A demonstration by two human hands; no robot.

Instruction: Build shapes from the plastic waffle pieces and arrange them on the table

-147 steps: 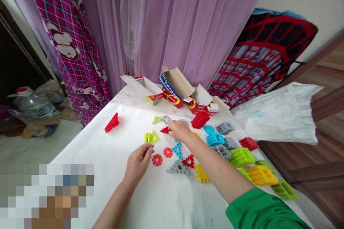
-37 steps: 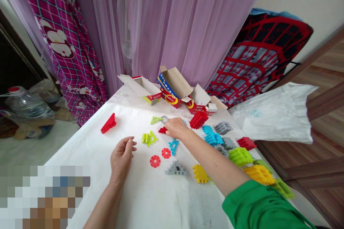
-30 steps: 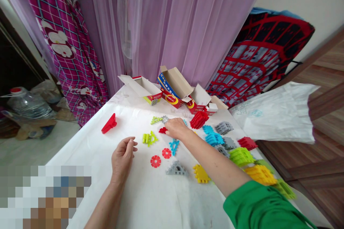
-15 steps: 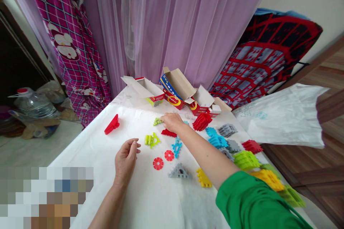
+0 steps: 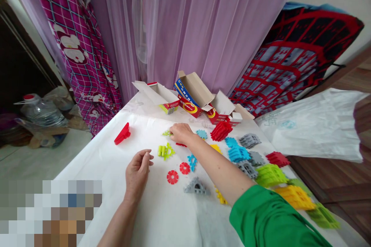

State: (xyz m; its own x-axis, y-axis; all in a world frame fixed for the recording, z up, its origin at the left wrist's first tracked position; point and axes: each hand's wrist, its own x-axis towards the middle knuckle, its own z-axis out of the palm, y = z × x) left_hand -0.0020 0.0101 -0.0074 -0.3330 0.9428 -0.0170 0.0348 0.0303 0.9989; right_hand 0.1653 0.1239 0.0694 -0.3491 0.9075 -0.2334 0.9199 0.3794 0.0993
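My right hand (image 5: pixel 181 133) reaches across the table, its fingers closed on the edge of a small lime-green triangular building piece (image 5: pixel 166 133). A red piece (image 5: pixel 181 144) shows partly beneath that hand. My left hand (image 5: pixel 139 171) hovers over the near left, fingers loosely curled and apart, holding nothing visible. Just right of it lie lime-green pieces (image 5: pixel 165 151). Two red notched discs (image 5: pixel 172 177) and a blue openwork piece (image 5: pixel 191 162) lie in the middle. Nearer me is a grey triangular window piece (image 5: pixel 197 187). A yellow piece (image 5: pixel 221 197) is partly hidden by my right forearm.
Opened cardboard boxes (image 5: pixel 193 110) stand along the back edge. Stacked red (image 5: pixel 221 131), blue (image 5: pixel 239 153), green (image 5: pixel 271 175) and yellow pieces (image 5: pixel 295 197) line the right side. A red triangular piece (image 5: pixel 122 134) lies at left. A white plastic bag (image 5: pixel 313 127) is at right.
My right hand has shifted slightly left along with the lime-green triangular piece. A light-blue piece and a yellow piece behind my forearm show more. My left hand has barely moved.
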